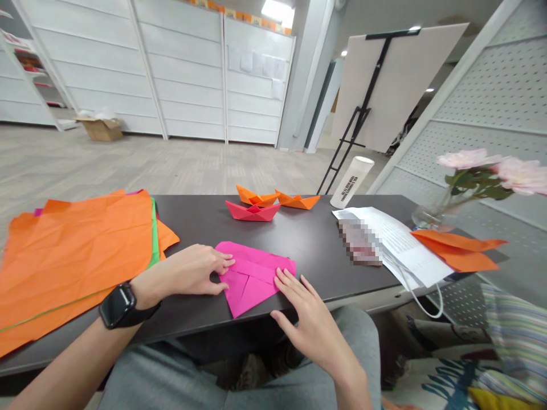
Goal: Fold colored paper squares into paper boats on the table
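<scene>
A folded bright pink paper (252, 290) lies on the dark table, its point toward me and a folded band across its upper part. My left hand (194, 270), with a black watch on the wrist, grips the paper's left edge with curled fingers and thumb. My right hand (305, 310) rests its outstretched fingertips on the right edge, thumb spread away from them. Beyond the paper stand a red paper boat (253, 213) and two orange ones, an orange paper boat (252, 197) at the left and another orange paper boat (299, 201) at the right.
Large orange paper sheets (77, 250) are stacked at the left. To the right are a white cylinder (352, 182), printed sheets (395, 239) with a white cord, folded orange paper (465, 250) and a vase of pink flowers (431, 216). The dark table (192, 219) ends near my lap.
</scene>
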`<move>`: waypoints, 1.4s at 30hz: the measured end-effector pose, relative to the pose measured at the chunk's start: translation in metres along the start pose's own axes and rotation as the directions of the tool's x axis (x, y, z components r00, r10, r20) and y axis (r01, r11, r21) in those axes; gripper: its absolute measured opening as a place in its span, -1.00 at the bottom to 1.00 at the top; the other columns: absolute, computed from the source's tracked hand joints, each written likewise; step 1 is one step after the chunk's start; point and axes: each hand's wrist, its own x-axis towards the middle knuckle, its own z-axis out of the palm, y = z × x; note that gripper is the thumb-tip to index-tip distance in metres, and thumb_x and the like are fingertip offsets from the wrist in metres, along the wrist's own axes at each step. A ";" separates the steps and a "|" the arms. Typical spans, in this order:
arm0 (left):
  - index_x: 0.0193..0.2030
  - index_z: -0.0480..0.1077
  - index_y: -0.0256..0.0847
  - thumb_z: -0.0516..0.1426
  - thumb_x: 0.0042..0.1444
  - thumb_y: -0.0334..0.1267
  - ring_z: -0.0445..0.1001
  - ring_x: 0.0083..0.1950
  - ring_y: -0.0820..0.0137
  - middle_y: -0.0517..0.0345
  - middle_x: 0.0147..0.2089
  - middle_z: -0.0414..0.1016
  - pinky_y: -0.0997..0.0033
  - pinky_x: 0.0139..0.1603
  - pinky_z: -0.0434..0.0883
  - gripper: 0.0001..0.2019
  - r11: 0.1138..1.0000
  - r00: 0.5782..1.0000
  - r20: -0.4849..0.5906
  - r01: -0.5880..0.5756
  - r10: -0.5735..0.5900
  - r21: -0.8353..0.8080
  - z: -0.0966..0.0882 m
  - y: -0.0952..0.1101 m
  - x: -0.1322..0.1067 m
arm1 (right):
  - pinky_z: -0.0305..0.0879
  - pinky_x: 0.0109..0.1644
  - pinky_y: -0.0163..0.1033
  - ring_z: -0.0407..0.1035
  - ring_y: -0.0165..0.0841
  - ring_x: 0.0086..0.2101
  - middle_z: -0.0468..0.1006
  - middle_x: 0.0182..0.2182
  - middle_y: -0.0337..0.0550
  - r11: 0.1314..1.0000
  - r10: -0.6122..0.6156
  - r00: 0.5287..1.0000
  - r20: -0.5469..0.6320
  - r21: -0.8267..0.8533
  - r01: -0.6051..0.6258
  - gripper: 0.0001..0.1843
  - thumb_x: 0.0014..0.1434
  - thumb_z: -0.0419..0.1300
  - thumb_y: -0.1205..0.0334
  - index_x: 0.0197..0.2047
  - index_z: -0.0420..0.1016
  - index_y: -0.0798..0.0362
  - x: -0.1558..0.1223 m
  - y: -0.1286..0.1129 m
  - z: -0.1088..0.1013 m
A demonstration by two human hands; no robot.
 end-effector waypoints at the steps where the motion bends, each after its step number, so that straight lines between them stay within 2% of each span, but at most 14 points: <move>1: -0.23 0.59 -0.20 0.24 0.11 -0.18 0.48 0.18 0.08 -0.07 0.13 0.53 0.15 0.19 0.42 -0.83 0.999 0.999 0.020 0.031 -0.031 0.036 0.002 0.005 -0.004 | -0.01 0.40 0.21 0.10 -0.14 0.32 0.21 0.34 -0.05 1.000 -0.001 1.000 -0.009 -0.011 0.001 -0.31 0.22 0.24 0.15 0.37 0.18 -0.02 -0.001 0.000 0.001; 3: 0.02 0.53 -0.20 0.20 0.16 -0.11 0.44 0.22 0.09 -0.08 0.23 0.44 0.13 0.21 0.41 -0.66 0.989 0.994 0.016 0.108 -0.110 0.106 0.008 0.015 -0.016 | -0.02 0.41 0.21 0.12 -0.14 0.31 0.23 0.33 -0.05 0.999 -0.012 1.000 -0.025 -0.034 0.011 -0.30 0.21 0.25 0.12 0.37 0.18 -0.02 -0.002 0.000 0.002; 6: 0.24 0.36 -0.19 0.14 0.22 -0.05 0.46 0.21 0.14 -0.06 0.26 0.41 0.14 0.20 0.42 -0.51 0.967 0.978 -0.082 0.205 -0.194 0.153 0.022 0.024 -0.041 | -0.01 0.41 0.20 0.15 -0.16 0.30 0.26 0.32 -0.07 0.997 -0.040 0.998 -0.048 -0.069 0.037 -0.33 0.23 0.23 0.15 0.37 0.18 -0.03 -0.004 0.004 0.003; 10: 0.28 0.31 -0.25 0.18 0.15 0.00 0.45 0.22 0.10 -0.14 0.31 0.35 0.13 0.18 0.45 -0.40 0.940 0.953 -0.241 0.241 -0.182 0.241 0.042 0.028 -0.070 | 0.03 0.40 0.17 0.18 -0.15 0.29 0.31 0.30 -0.05 0.993 -0.065 0.993 -0.095 -0.108 0.054 -0.37 0.23 0.22 0.17 0.34 0.24 0.00 -0.006 0.008 0.008; 13: 0.30 0.26 -0.28 0.28 0.01 -0.07 0.44 0.22 0.06 -0.17 0.27 0.40 0.11 0.19 0.45 -0.28 0.923 0.928 -0.346 0.249 -0.141 0.292 0.057 0.037 -0.081 | 0.08 0.39 0.16 0.18 -0.16 0.28 0.31 0.30 -0.07 0.988 -0.105 0.987 -0.121 -0.127 0.089 -0.38 0.24 0.18 0.27 0.36 0.21 -0.01 -0.009 0.008 0.015; 17: 0.21 0.34 -0.27 0.29 -0.01 -0.24 0.47 0.15 0.07 -0.13 0.15 0.49 0.09 0.16 0.46 -0.40 0.896 0.884 -0.455 0.285 -0.108 0.340 0.077 0.049 -0.082 | 0.11 0.37 0.18 0.17 -0.16 0.29 0.29 0.31 -0.07 0.976 -0.163 0.974 -0.158 -0.172 0.136 -0.34 0.23 0.13 0.38 0.38 0.15 -0.02 -0.013 0.009 0.026; 20: 0.19 0.34 -0.28 0.25 0.04 -0.27 0.47 0.13 0.11 -0.13 0.14 0.49 0.12 0.14 0.48 -0.46 0.887 0.857 -0.507 0.300 -0.089 0.351 0.086 0.050 -0.082 | 0.12 0.36 0.19 0.19 -0.16 0.28 0.31 0.30 -0.07 0.970 -0.177 0.967 -0.181 -0.197 0.141 -0.37 0.25 0.09 0.40 0.37 0.14 -0.03 -0.016 0.013 0.030; 26: 0.27 0.26 -0.30 0.18 0.12 -0.24 0.47 0.14 0.15 -0.09 0.21 0.45 0.11 0.17 0.44 -0.44 0.861 0.834 -0.550 0.305 -0.035 0.408 0.090 0.048 -0.085 | 0.19 0.34 0.15 0.27 -0.19 0.23 0.37 0.25 -0.04 0.978 -0.150 0.958 -0.245 -0.181 0.107 -0.46 0.30 0.09 0.34 0.33 0.19 -0.02 -0.021 0.019 0.029; 29: 0.23 0.29 -0.29 0.18 0.13 -0.25 0.49 0.12 0.16 -0.07 0.17 0.48 0.11 0.17 0.42 -0.49 0.867 0.822 -0.570 0.293 -0.013 0.403 0.090 0.051 -0.086 | 0.22 0.32 0.15 0.27 -0.17 0.23 0.39 0.23 -0.05 0.978 -0.138 0.961 -0.241 -0.188 0.093 -0.41 0.28 0.11 0.36 0.35 0.17 -0.03 -0.022 0.016 0.030; 32: 0.15 0.36 -0.26 0.17 0.16 -0.29 0.51 0.05 0.21 -0.02 0.06 0.55 0.12 0.19 0.40 -0.60 0.885 0.779 -0.627 0.279 0.019 0.373 0.095 0.053 -0.090 | 0.23 0.29 0.18 0.29 -0.14 0.20 0.42 0.20 -0.07 0.975 -0.143 0.961 -0.238 -0.204 0.094 -0.40 0.25 0.14 0.37 0.33 0.20 -0.07 -0.022 0.011 0.033; 36: 0.07 0.41 -0.26 0.14 0.23 -0.38 0.51 0.02 0.26 0.01 -0.05 0.56 0.16 0.21 0.37 -0.73 0.907 0.724 -0.686 0.242 0.067 0.344 0.103 0.053 -0.095 | 0.22 0.28 0.20 0.35 -0.15 0.15 0.50 0.11 -0.07 0.974 -0.165 0.941 -0.296 -0.196 0.110 -0.51 0.24 0.15 0.41 0.22 0.33 -0.06 -0.023 0.006 0.038; 38: 0.04 0.42 -0.27 0.11 0.26 -0.39 0.49 0.04 0.27 0.00 -0.05 0.55 0.22 0.18 0.39 -0.78 0.920 0.717 -0.691 0.202 0.095 0.336 0.103 0.052 -0.096 | 0.23 0.26 0.20 0.38 -0.16 0.10 0.54 0.05 -0.08 0.977 -0.165 0.925 -0.343 -0.186 0.106 -0.54 0.23 0.14 0.44 0.18 0.36 -0.05 -0.022 0.003 0.039; 42: -0.02 0.45 -0.26 0.08 0.31 -0.40 0.48 0.04 0.31 0.01 -0.08 0.54 0.29 0.11 0.41 -0.83 0.947 0.731 -0.676 0.146 0.091 0.286 0.097 0.053 -0.098 | 0.24 0.23 0.19 0.43 -0.19 0.01 0.58 -0.06 -0.11 0.981 -0.173 0.902 -0.395 -0.147 0.124 -0.63 0.23 0.14 0.48 0.07 0.44 -0.04 -0.021 -0.001 0.038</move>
